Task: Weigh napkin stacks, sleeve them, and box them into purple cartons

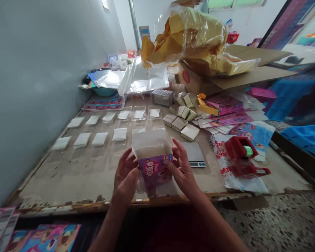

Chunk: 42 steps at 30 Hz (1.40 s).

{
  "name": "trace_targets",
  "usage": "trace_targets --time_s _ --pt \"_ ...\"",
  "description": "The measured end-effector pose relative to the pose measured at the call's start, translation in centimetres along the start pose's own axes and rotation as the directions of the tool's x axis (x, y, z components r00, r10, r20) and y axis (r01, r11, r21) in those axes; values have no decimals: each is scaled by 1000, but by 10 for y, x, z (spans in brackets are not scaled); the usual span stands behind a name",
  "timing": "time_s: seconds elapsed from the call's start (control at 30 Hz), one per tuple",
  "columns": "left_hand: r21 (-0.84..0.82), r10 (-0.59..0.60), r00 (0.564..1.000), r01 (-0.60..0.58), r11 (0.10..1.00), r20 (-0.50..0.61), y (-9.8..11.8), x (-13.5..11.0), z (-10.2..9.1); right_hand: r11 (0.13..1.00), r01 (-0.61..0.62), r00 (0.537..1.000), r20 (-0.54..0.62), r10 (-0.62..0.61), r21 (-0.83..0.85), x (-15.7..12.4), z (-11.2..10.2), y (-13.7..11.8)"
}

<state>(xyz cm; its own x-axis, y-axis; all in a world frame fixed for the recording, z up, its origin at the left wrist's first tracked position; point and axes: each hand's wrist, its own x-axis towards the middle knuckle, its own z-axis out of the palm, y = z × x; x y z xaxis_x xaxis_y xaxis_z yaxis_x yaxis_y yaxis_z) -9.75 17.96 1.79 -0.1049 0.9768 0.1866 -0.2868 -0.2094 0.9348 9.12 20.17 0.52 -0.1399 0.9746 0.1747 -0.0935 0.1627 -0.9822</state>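
Observation:
A small purple-pink printed cardboard box [156, 171] is held upright between my two hands near the table's front edge. Its top is open, with a white flap standing up at the back. My left hand [124, 182] grips the box's left side, thumb at the front corner. On the right side, my right hand [182, 171] has its thumb on the printed front and its fingers curled around the edge. Just beyond that hand lies a flat digital scale [195, 154]. What the box contains, if anything, is hidden.
Two rows of clear trays with white tissue stacks [99, 138] fill the left. Paper-wrapped blocks [190, 132] and flat printed cartons [225, 119] lie to the right, with a red tape dispenser [241, 150]. A large carton [196, 77] and plastic sheets [152, 78] stand behind.

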Motion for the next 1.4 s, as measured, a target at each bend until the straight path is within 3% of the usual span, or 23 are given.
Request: trace_targets --time_s 0.07,0.13,0.2,0.3,0.4,0.5,0.57,0.67,0.73,0.83,0.9,1.03,1.17,1.3,1.4 --pt "52 69 994 -65 997 -83 -8 -6 3 995 68 997 -31 -71 -77 1 4 4" --pt "127 80 994 -70 989 -76 -12 -8 0 975 153 988 11 -154 -161 1 4 6" --pt "217 86 996 -83 973 -5 -13 -5 -9 943 231 972 99 -213 -240 0 1 6" --pt "402 168 972 -222 888 166 -8 1 -29 891 339 936 208 -285 -303 -4 -4 6" --pt "544 189 938 -324 774 290 3 5 -43 863 394 917 197 -347 -316 -9 -5 3" --pt "600 255 908 -412 686 331 14 6 -44 839 407 913 139 -383 -361 -9 -2 -7" --pt "546 272 911 -406 733 311 17 6 -39 840 411 911 119 -396 -353 -6 0 -16" --pt "257 275 940 -323 911 204 14 7 -31 853 426 904 103 -415 -302 1 -2 -29" --pt "155 322 929 -350 924 181 14 9 -29 803 476 879 184 -440 -359 6 -7 -38" --pt "313 401 862 -491 813 310 23 10 -32 644 576 813 432 -390 -504 10 -15 -56" --pt "395 362 845 -511 764 393 35 8 -35 605 595 786 539 -303 -529 9 -17 -68" --pt "544 203 905 -390 743 373 58 3 -33 645 562 806 518 -285 -518 3 -11 -78" --pt "565 252 869 -474 675 427 67 5 -27 689 578 800 471 -372 -437 3 -6 -75" --pt "563 284 871 -479 674 402 68 5 -20 773 519 820 466 -331 -364 5 -9 -74" --pt "582 312 873 -483 654 375 63 -1 -20 727 534 822 467 -326 -432 3 -13 -73"
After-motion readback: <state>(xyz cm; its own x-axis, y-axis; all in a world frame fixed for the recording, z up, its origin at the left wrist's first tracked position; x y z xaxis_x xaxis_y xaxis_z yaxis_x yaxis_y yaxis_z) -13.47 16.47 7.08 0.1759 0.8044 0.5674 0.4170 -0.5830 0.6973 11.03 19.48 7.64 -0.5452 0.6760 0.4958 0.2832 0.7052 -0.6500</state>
